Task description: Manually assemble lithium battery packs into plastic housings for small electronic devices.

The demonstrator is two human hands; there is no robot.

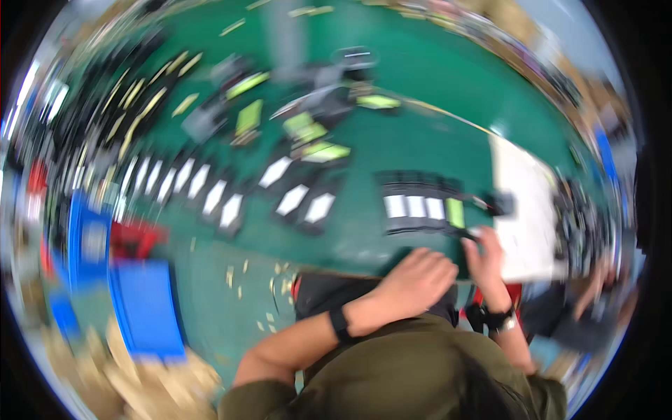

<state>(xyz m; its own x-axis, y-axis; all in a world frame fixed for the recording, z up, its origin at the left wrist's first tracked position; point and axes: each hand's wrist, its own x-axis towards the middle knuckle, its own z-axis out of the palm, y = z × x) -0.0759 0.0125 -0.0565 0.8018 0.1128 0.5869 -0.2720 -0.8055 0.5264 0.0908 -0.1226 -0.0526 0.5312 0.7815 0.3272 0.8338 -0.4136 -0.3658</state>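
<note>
Green-labelled dark piece (456, 213): at the row's right end, 11 o'clock from the right hand.
Right hand (484, 255): fingers partly bent near the piece's lower end; blur, we cannot tell its grip.
Left hand (420, 276): loosely curled, 7 o'clock from the piece; contents we cannot tell.
White-labelled pieces (416, 207): three, at the piece's 9 o'clock.

1. One fisheye view, worn on the head, looks steeply down past the wearer's own shirt (420, 367).
2. It faces forward over the worktop (441, 143), upright, with straight edges bowing toward the picture's rim.
3. The left hand (418, 274) and right hand (486, 260) are near; the worktop's far end is well beyond them.
</note>
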